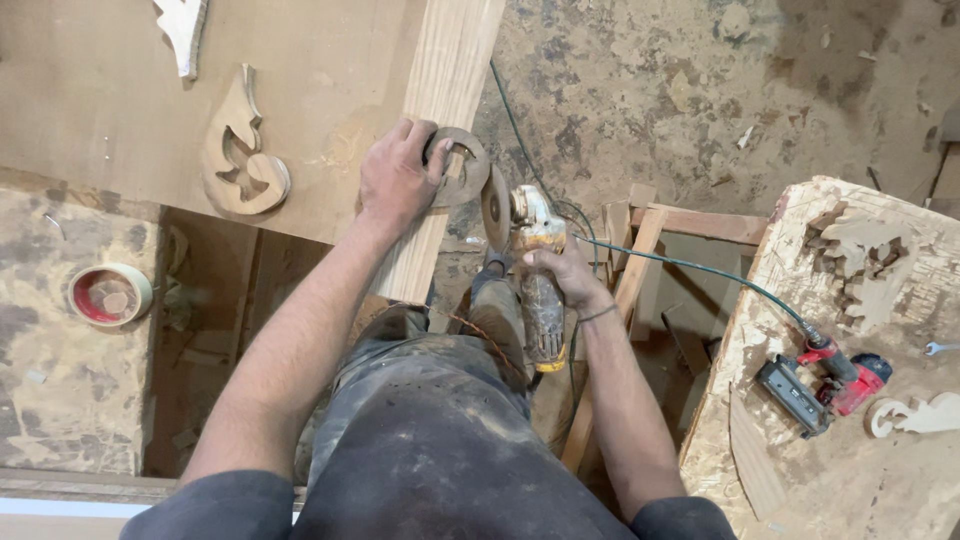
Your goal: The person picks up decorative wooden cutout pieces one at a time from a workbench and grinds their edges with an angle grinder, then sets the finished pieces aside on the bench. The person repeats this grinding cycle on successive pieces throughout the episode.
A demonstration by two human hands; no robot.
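Left hand [397,178]: grip pinching a small carved wood piece [458,165], fingers curled over its left edge and pressing it down on a plank [440,130].
Carved piece: flat, brown, rounded outline with a curved cut-out; it lies just right of the left grip, partly overhanging the plank's right edge.
Right hand [560,272]: grip wrapped tight around the body of an angle grinder [533,270].
Grinder: dusty yellowish body, its round disc [495,206] upright just above the right grip and just beside the carved piece; whether they touch, cannot tell.
Plank: pale, long, running under the left grip and resting on the worktop [100,90].
Left of the left grip: a scroll-shaped wooden ornament [242,155] flat on the worktop.
Far left, lower: a round roll of tape [109,294], cream rim, red inside.
Right of the right grip: a red and black power tool [825,378] on a dusty bench with a green cord [690,268] leading towards it.
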